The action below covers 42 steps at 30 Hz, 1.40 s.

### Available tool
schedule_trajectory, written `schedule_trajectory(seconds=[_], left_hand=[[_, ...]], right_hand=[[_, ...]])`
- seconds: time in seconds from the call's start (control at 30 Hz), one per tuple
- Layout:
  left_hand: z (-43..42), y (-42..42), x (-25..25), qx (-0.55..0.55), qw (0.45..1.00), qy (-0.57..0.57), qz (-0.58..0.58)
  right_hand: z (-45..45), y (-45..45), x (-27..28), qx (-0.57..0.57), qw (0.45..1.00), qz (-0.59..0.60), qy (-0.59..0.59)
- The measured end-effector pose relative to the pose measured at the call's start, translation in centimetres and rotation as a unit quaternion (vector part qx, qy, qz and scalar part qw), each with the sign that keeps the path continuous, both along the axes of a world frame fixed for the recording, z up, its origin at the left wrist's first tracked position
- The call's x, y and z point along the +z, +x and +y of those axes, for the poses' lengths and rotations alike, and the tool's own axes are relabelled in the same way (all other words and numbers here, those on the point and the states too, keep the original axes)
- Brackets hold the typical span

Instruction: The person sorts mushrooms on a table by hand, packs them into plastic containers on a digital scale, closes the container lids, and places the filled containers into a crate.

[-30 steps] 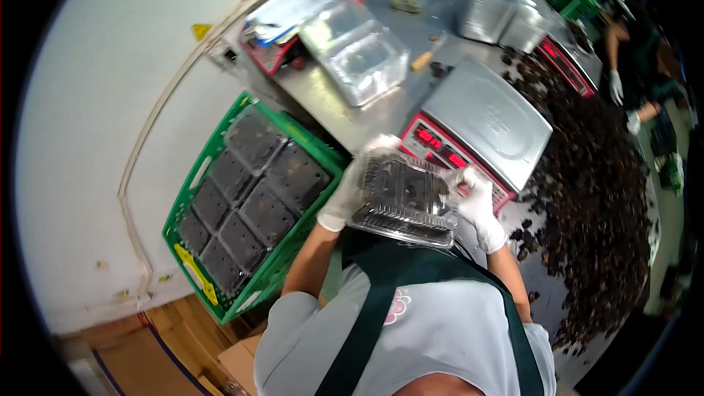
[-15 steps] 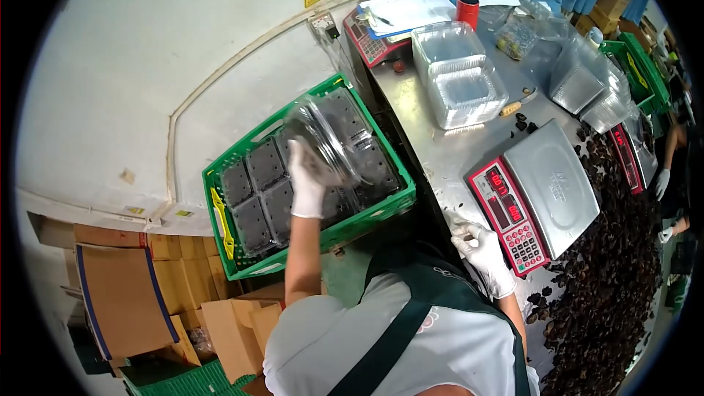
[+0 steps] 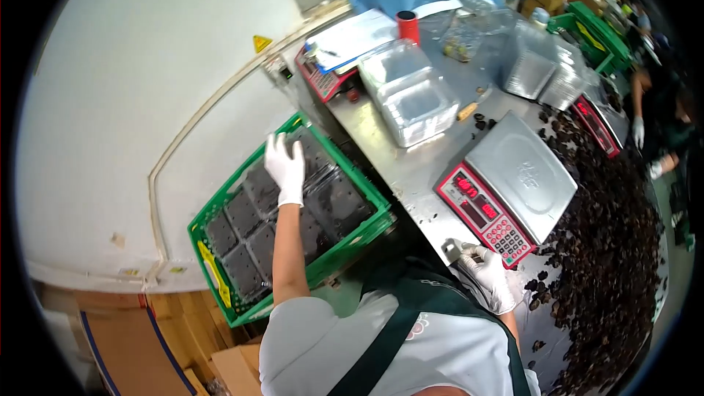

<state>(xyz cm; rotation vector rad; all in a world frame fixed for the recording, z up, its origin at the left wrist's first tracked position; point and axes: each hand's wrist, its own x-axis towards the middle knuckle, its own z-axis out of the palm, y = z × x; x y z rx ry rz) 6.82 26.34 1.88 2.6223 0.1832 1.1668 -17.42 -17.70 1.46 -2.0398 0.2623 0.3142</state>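
My left hand (image 3: 284, 169), in a white glove, is over the green crate (image 3: 343, 240) with its fingers spread and touches the top of the packed boxes. Clear plastic boxes (image 3: 334, 204) with dark contents fill the crate in rows. My right hand (image 3: 485, 273), also gloved, is at the table edge just below the red and silver scale (image 3: 522, 176). Its fingers are curled together; what they hold, if anything, is too small to make out. The scale's plate is bare and its red digits are lit.
Dark pieces (image 3: 601, 249) are heaped on the steel table's right side. Stacked empty boxes (image 3: 418, 106), a red can (image 3: 408, 27) and a wooden-handled tool (image 3: 467, 111) lie beyond the scale. A co-worker's gloved hand (image 3: 638, 133) shows at far right. Cardboard (image 3: 128, 352) is lower left.
The clear box first held in both hands was carried left into the crate, and my left hand has let go of it. My right hand stays near the scale. The view has shifted.
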Motion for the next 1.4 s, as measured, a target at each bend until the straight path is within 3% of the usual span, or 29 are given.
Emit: schedule_trajectory(seconds=[0.13,0.2,0.27,0.33,0.37,0.47,0.57,0.7,0.87,0.97,1.07,1.1,1.23,1.27,1.33,1.4], left_hand=[[-11.6,4.5,-0.1,-0.337,0.932,-0.090,0.093],[-17.2,6.1,-1.1,-0.443,0.893,-0.023,0.072],[-21.5,6.8,-1.2,-0.480,0.874,-0.012,0.070],[-24.0,7.3,-1.6,-0.328,0.909,0.167,0.197],[-24.7,8.6,-2.8,-0.295,0.900,0.189,0.258],[-24.6,10.4,-5.0,-0.293,0.912,0.163,0.235],[-24.0,10.0,-2.5,-0.317,0.899,0.107,0.281],[-23.3,10.9,-2.1,-0.287,0.929,0.061,0.225],[-25.4,7.1,3.5,-0.265,0.960,-0.025,0.089],[-29.3,4.2,5.4,-0.410,0.910,-0.030,-0.052],[-35.2,-0.9,6.7,-0.541,0.839,-0.049,-0.002],[-36.9,-1.6,5.8,-0.572,0.810,-0.095,0.091],[-42.2,-4.6,1.5,-0.577,0.799,0.072,0.157],[-42.5,-2.5,-3.9,-0.577,0.781,0.121,0.203],[-43.8,-6.8,1.4,-0.538,0.754,0.255,0.278],[-43.8,-5.6,-0.7,-0.564,0.751,0.238,0.250]], right_hand=[[-1.2,-1.3,-0.1,-0.032,0.999,-0.015,0.003],[-1.6,-2.0,0.4,-0.056,0.997,-0.048,-0.011],[-2.3,-2.9,1.2,-0.072,0.996,-0.027,-0.034],[-2.9,-4.3,1.2,-0.107,0.992,-0.057,-0.028],[-3.1,-5.0,1.4,-0.134,0.989,-0.060,-0.034],[-4.1,-7.7,0.9,-0.200,0.978,-0.042,-0.047],[-4.9,-10.3,-0.1,-0.264,0.964,-0.012,-0.017],[-5.5,-13.4,-0.5,-0.298,0.953,-0.027,-0.034],[-6.4,-16.4,-1.5,-0.329,0.941,-0.055,-0.060],[-7.2,-17.6,-2.0,-0.303,0.950,-0.023,-0.072],[-7.9,-18.8,-1.8,-0.290,0.949,-0.059,-0.107],[-8.1,-19.2,-1.6,-0.291,0.949,-0.049,-0.112],[-9.1,-21.6,-0.8,-0.317,0.940,-0.047,-0.115],[-9.4,-22.4,-0.9,-0.324,0.938,-0.044,-0.114],[-9.7,-24.0,-1.1,-0.337,0.933,-0.010,-0.128],[-10.0,-25.6,-1.3,-0.361,0.924,0.010,-0.124]])
